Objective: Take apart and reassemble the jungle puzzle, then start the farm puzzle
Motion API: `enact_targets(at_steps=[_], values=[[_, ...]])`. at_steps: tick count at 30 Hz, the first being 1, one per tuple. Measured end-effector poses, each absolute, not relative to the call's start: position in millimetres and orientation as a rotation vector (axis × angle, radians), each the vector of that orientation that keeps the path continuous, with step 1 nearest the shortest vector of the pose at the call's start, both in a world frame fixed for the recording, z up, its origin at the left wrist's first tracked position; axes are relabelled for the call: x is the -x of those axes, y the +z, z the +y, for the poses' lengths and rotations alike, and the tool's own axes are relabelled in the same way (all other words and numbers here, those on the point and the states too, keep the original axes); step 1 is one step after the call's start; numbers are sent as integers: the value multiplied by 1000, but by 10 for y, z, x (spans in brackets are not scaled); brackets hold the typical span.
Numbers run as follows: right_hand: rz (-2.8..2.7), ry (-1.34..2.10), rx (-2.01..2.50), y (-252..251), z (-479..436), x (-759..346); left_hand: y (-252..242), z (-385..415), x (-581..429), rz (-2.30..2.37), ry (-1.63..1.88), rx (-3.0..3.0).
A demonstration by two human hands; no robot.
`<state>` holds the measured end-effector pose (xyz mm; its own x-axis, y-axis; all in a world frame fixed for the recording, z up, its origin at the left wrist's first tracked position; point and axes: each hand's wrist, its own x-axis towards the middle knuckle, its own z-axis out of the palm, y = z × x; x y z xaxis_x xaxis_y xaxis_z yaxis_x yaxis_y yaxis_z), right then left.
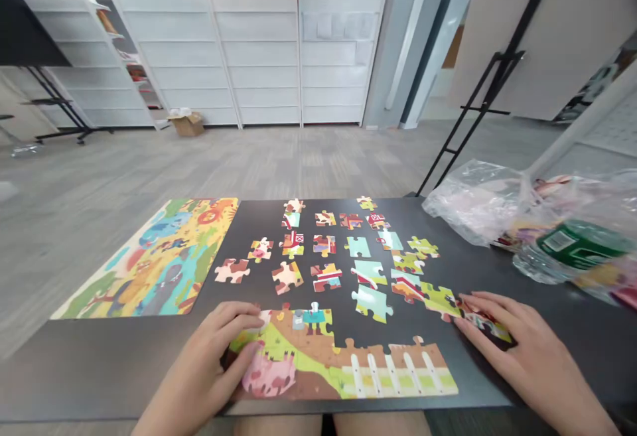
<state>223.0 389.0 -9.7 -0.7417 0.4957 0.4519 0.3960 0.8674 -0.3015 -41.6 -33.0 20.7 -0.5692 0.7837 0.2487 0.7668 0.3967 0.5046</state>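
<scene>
An assembled section of a farm-scene jigsaw puzzle [343,363] lies at the near edge of the dark table [114,383], showing a pink pig, a brown path and a white fence. My left hand [209,350] grips its left end, with the thumb beside the pig. My right hand [512,350] covers a jigsaw piece [485,323] at the right, close to a green piece [440,300]. Several loose pieces [318,250] lie spread out beyond the section, apart from both hands.
A printed animal-scene puzzle sheet [149,257] lies at the table's left. At the right are a crumpled plastic bag [472,200] and a water bottle with a green label [572,250]. White shelving [253,44] and a cardboard box [186,124] stand across the carpeted floor.
</scene>
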Motion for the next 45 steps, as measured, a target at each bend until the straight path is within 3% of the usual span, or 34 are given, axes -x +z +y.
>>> enact_targets(at_steps=[45], values=[[-2646,-60,714,-236,4030,-2294,180,-334,422,2573,942,-1477]])
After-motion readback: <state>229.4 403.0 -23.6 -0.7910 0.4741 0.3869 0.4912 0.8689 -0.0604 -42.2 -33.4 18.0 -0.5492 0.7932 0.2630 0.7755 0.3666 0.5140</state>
